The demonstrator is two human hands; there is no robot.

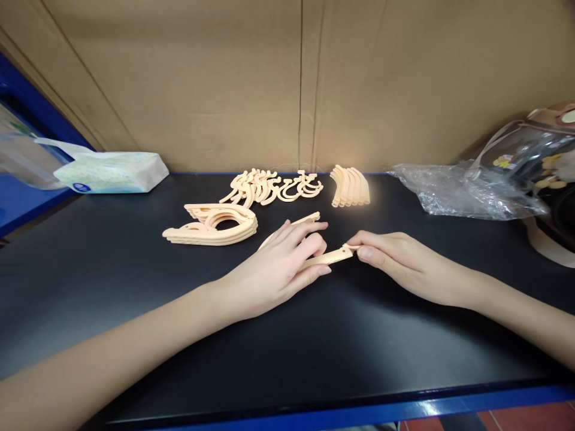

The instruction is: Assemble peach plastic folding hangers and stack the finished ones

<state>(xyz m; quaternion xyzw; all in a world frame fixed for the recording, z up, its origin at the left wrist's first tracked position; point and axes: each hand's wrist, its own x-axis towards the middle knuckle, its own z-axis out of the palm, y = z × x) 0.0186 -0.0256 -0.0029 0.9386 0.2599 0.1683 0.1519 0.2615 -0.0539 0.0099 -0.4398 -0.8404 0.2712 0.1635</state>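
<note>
My left hand (287,257) rests over a beige plastic folding hanger, its thumb and fingers closed around it. One hanger arm (330,258) sticks out to the right, with a small hole near its end. Another part of it shows beyond my fingers; the rest is under the hand. At that end my right hand (399,260) pinches a thin beige piece, mostly hidden by thumb and finger, against the hanger arm. Left of my left hand lies a stack of folded beige hangers (215,239).
Behind my hands lie a pile of beige hooks (256,188) and a row of curved beige arms (350,188). A tissue pack (112,172) sits at the left. A clear plastic bag (476,191) and a transparent bag (525,152) lie right. Cardboard (215,78) stands behind the black table (314,347).
</note>
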